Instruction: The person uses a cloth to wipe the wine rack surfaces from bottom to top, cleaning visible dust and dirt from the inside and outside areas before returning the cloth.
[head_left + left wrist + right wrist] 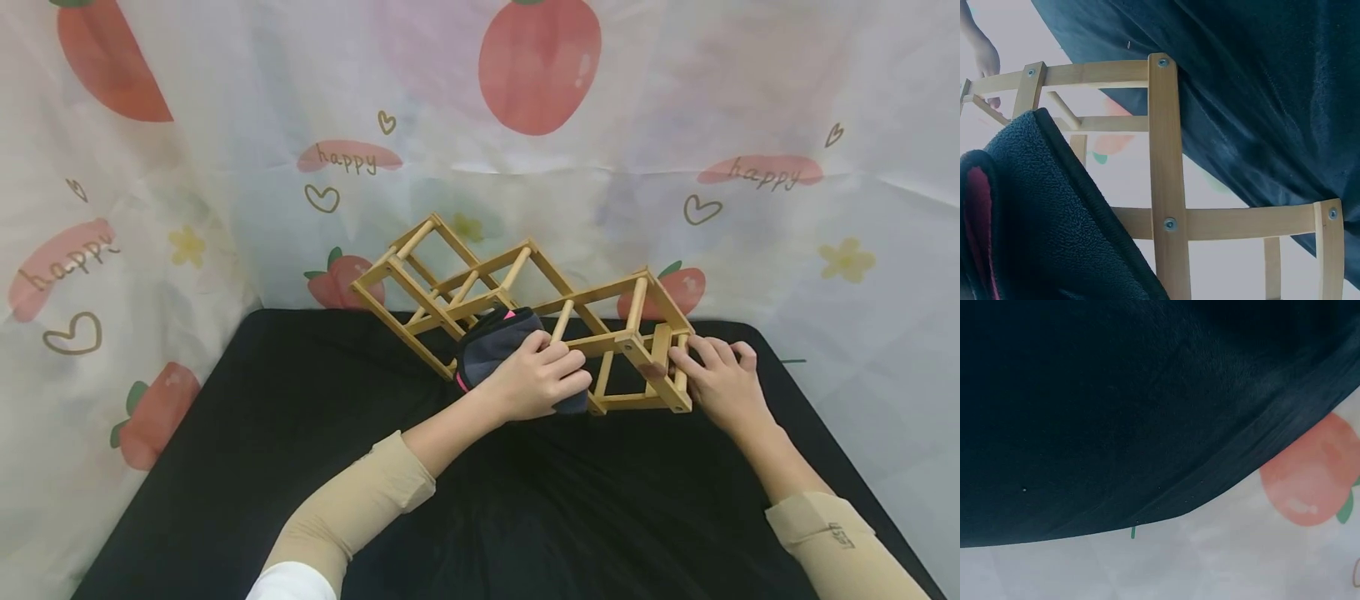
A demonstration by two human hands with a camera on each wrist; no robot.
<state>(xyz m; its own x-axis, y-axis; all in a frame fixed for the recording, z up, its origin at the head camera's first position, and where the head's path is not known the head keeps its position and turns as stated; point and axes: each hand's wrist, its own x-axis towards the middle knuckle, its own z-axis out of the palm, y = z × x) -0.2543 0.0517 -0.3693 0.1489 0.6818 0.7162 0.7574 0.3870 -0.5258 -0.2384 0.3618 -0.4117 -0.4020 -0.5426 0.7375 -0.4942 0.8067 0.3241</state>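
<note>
A folding wooden rack (637, 304) of crossed slats and round dowels stands tilted at the back of the table. My left hand (536, 379) grips a dark grey cloth (491, 350) with black edging and a pink underside, held against the rack's middle. In the left wrist view the cloth (1066, 206) lies folded beside a screwed slat (1166, 144). My right hand (723, 383) holds the rack's right end, fingers around its end bars; some fingertips are hidden behind the wood. The right wrist view shows neither that hand nor the rack.
A black cloth (525, 517) covers the table. Right behind the rack hangs a pale curtain (600, 192) printed with fruit, hearts and "happy"; it also runs along the left and right sides. The table's edge (1185, 514) shows in the right wrist view.
</note>
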